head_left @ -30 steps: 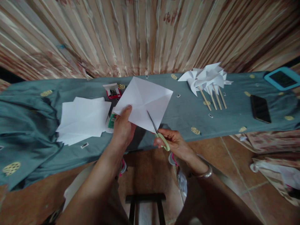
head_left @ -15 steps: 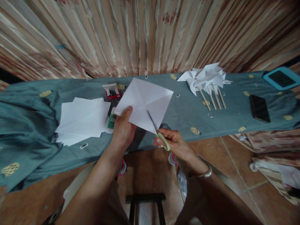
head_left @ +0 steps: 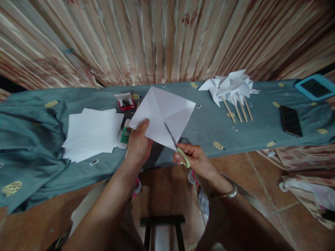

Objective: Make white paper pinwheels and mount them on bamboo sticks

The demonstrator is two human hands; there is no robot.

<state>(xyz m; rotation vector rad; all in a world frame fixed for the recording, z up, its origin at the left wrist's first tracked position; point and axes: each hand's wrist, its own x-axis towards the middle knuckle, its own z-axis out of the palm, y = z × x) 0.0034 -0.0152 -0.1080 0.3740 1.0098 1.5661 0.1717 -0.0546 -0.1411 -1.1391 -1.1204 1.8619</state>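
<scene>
While the person's right hand [head_left: 195, 158], angled inward, clamps one pair of scissors [head_left: 179, 150], the left hand [head_left: 140, 143], thumb uppermost, pinches one paper square [head_left: 163, 109] beneath the visible blade. Past the left hand, one open red box [head_left: 127, 104] holds dark contents; well rightward of the right hand, four sticks [head_left: 228, 110] bear pinwheels [head_left: 237, 87].

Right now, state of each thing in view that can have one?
left hand: closed on paper sheet
right hand: gripping scissors
paper sheet: creased
scissors: one blade over sheet, other hidden
paper stack: loosely piled
red box: open
pinwheels: assembled, lying bunched
phone: screen dark
blue-framed device: screen dark
</scene>
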